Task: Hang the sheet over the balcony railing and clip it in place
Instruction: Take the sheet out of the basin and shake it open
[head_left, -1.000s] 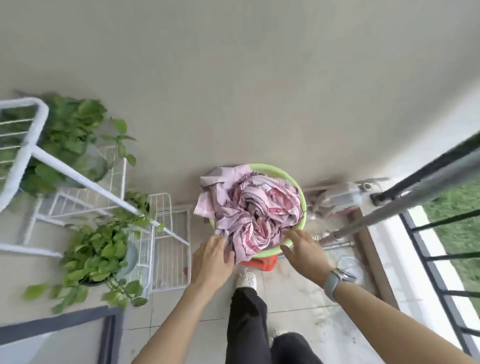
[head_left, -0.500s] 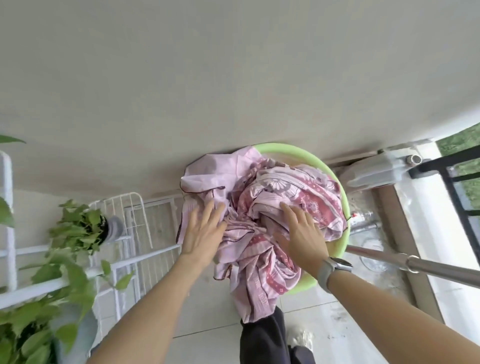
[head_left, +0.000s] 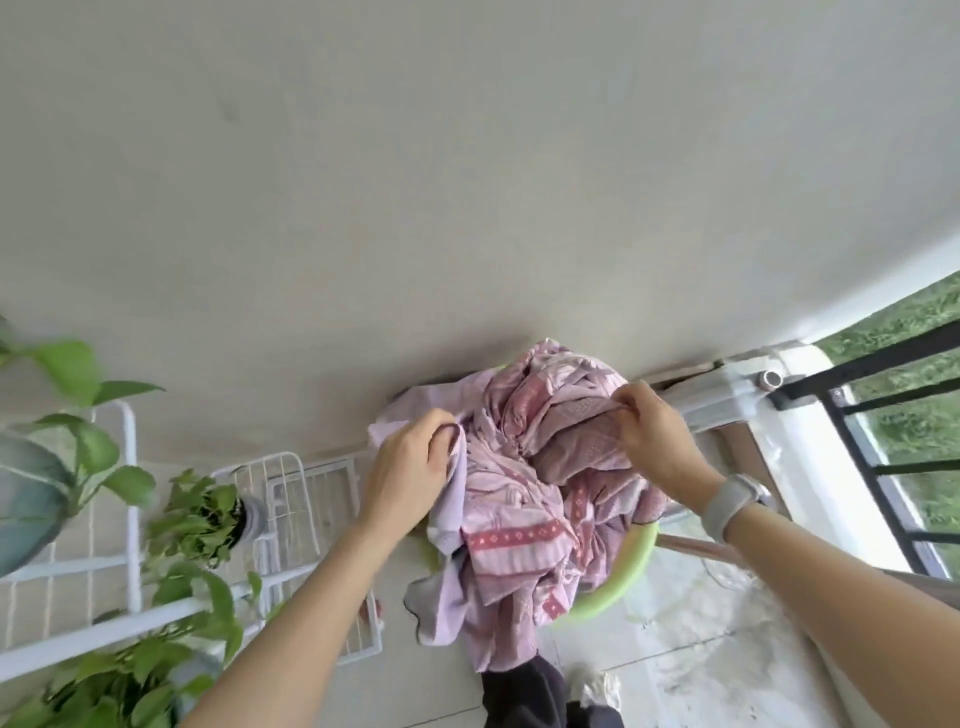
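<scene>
A crumpled pink and lilac patterned sheet (head_left: 524, 499) is heaped in a light green basin (head_left: 631, 569) against the wall, spilling over its near rim. My left hand (head_left: 410, 467) pinches a lilac edge at the heap's left side. My right hand (head_left: 657, 434), with a grey watch on its wrist, grips a fold at the top right. The black balcony railing (head_left: 883, 415) runs along the right edge, with grass beyond. No clips are visible.
A white wire rack (head_left: 291, 499) with green potted plants (head_left: 192, 514) stands at the left. A white unit (head_left: 727, 389) sits by the wall near the railing. A metal pole (head_left: 691, 545) passes under my right wrist. My dark trouser leg (head_left: 524, 696) is below the basin.
Both hands went from lying flat on the heap to closing on folds of the sheet and lifting them. The view moved closer to the basin.
</scene>
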